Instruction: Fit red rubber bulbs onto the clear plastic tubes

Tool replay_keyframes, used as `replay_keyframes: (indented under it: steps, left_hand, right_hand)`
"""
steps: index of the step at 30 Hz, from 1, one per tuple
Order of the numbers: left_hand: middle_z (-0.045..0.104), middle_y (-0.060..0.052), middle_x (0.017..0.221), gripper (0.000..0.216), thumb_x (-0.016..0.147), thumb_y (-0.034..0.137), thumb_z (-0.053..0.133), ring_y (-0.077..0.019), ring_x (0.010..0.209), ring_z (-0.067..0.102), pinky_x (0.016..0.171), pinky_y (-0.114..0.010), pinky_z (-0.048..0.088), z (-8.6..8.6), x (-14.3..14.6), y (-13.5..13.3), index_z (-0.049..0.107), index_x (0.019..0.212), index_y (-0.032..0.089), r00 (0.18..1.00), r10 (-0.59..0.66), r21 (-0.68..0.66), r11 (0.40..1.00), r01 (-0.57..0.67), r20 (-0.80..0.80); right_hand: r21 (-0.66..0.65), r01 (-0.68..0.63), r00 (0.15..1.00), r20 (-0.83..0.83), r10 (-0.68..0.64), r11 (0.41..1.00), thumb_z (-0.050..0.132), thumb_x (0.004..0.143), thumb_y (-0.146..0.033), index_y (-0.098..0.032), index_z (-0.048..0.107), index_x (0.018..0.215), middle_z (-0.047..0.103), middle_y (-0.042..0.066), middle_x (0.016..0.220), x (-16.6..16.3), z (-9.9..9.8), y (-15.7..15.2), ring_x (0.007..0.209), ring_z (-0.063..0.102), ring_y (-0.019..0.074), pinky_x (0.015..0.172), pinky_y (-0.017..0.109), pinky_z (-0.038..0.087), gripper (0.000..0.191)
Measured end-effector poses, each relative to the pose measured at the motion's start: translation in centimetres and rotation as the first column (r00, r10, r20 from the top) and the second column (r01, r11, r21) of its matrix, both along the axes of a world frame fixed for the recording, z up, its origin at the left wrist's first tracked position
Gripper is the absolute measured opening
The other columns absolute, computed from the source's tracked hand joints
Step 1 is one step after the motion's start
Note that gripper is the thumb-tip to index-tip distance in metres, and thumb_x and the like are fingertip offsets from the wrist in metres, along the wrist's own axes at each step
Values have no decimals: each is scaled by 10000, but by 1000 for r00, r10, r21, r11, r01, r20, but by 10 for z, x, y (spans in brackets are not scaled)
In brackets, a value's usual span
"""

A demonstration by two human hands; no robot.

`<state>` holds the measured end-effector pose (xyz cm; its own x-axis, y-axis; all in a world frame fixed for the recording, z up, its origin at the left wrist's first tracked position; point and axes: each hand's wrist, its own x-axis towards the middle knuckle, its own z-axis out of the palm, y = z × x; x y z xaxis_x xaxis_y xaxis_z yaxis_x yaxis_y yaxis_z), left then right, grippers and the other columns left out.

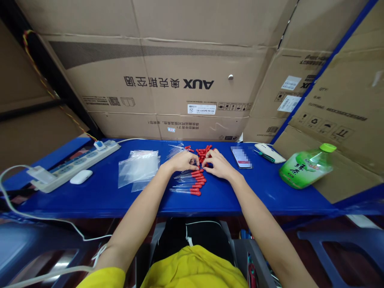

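My left hand [181, 161] and my right hand [218, 164] come close together over the blue table, each with thumb and fingers pinched. Whatever is between their fingertips is too small to make out. Just below the hands lies a row of glass droppers [195, 186] with red rubber bulbs, tips pointing left. Loose red bulbs [204, 151] are heaped beyond and between the hands. Thin clear glass tubes [175, 149] lie behind my left hand, partly covered by it.
Clear plastic bags [141, 166] are stacked to the left. Farther left are a white earbud case [81, 177] and a power strip [79, 164]. On the right are a phone [241, 157], a green screwdriver [267, 157], a white case [274, 153] and a green tea bottle [306, 168]. Cardboard [168, 60] walls the back.
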<state>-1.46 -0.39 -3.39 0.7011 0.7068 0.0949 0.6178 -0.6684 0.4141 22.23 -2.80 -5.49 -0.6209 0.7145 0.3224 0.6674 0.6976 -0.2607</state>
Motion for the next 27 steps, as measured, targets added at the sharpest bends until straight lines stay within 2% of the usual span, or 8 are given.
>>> replay_keyframes:
  steps: [4,9,16,20,24,27]
  left_hand:
    - [634,28,683,246,806,390,730,-107,592,541,567,-227,310,-1,0,1,756,969,207,1000,0,6,1000,0,-5]
    - [680,7,731,248,847,409,687,-116,629,578,588,-225,340,1,0,0,765,963,204,1000,0,-2,1000,0,9]
    - [730,-25,806,221,864,358,650,-137,684,617,610,-225,370,2,-1,-1,772,945,193,1000,19,-3,1000,-19,2]
    - [740,-31,827,222,863,367,653,-137,691,626,609,-224,376,0,-2,2,773,923,190,999,31,-6,999,-31,8]
    - [748,-32,823,229,874,373,648,-138,700,638,623,-225,391,-1,-3,3,774,906,184,999,35,-15,999,-35,8]
    - [746,-30,796,227,865,378,667,-138,684,638,621,-227,392,-1,-3,3,775,899,181,999,34,-14,999,-34,9]
  right_hand:
    - [13,-5,999,33,4,1000,750,867,-283,-272,775,980,541,68,1084,-1,2,-2,1037,452,239,876,375,379,117]
    - [-1,-4,998,57,4,1000,732,872,-246,-248,754,906,545,61,1074,1,6,-3,1040,457,235,838,361,356,40]
    - [-56,10,999,38,-7,998,747,752,-156,-211,701,829,564,64,1085,5,6,-3,1068,475,255,859,368,375,105]
    - [-117,-4,998,-68,-3,993,719,727,-137,-204,681,828,616,49,1026,10,8,0,1014,529,227,874,354,403,126]
    - [-267,-49,960,-278,-28,962,624,778,-161,-186,655,834,665,-1,815,15,10,2,740,567,147,719,275,428,68]
    - [-296,-67,927,-371,-50,953,596,785,-169,-177,663,840,684,-3,793,14,10,2,696,576,132,677,255,428,87]
